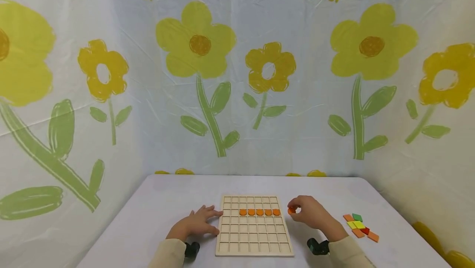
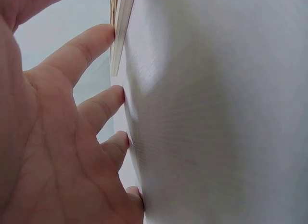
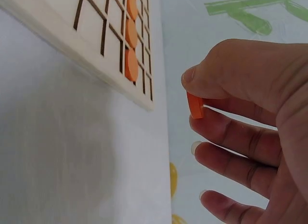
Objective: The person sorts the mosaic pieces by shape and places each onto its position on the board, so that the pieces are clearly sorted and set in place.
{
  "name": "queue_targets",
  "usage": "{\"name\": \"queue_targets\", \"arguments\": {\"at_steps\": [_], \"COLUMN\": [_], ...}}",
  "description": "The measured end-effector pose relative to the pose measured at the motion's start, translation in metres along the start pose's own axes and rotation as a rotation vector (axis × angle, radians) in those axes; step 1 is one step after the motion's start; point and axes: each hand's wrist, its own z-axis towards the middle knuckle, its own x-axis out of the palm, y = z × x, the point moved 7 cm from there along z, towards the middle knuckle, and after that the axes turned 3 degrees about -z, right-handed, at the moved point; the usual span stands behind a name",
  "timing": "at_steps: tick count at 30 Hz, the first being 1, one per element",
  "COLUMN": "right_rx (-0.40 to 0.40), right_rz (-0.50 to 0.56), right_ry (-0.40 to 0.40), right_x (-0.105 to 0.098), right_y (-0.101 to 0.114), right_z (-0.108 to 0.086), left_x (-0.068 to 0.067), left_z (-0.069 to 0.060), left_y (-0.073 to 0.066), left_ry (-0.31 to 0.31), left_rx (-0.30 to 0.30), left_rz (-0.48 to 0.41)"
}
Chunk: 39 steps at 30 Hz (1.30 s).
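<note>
A wooden grid board [image 1: 254,235] lies flat on the table, with several orange discs [image 1: 259,212] set side by side in one of its upper rows. At the board's left edge my left hand [image 1: 198,222] is spread, fingers fairly straight. In the left wrist view, one finger of the left hand [image 2: 57,118] touches the board's side and the other fingertips rest on the table. My right hand [image 1: 309,212] is just off the board's right edge. Between thumb and finger it pinches one orange disc [image 3: 195,105], apart from the board.
To the right of the right hand lies a loose cluster of flat coloured tiles [image 1: 359,224], orange, yellow, green and red. The white table [image 1: 170,193] ends at a flower-printed cloth [image 1: 237,144] hanging behind and at both sides.
</note>
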Motion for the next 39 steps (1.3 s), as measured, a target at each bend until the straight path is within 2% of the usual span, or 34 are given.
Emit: {"name": "queue_targets", "arguments": {"at_steps": [5,13,19,28,39], "right_rx": [-0.052,-0.094,-0.161,-0.198,-0.254], "right_rz": [0.021,0.072,0.082,0.134,0.149], "right_ry": [-0.001,0.017,0.007,0.048,0.048], "right_x": [0.003,0.012,0.016,0.026,0.038], "right_y": [0.014,0.028,0.038,0.05,0.072], "right_z": [0.002,0.01,0.015,0.021,0.03], "left_x": [-0.002,-0.002,-0.004,-0.003,-0.003], "left_z": [-0.002,-0.002,-0.002,-0.005,-0.005], "left_y": [-0.001,-0.002,-0.003,-0.003,-0.003], "left_ry": [-0.001,-0.001,-0.003,0.001,0.0], "left_rx": [-0.001,-0.004,-0.009,0.007,-0.004], "left_rz": [0.0,0.003,0.007,-0.006,-0.003]}}
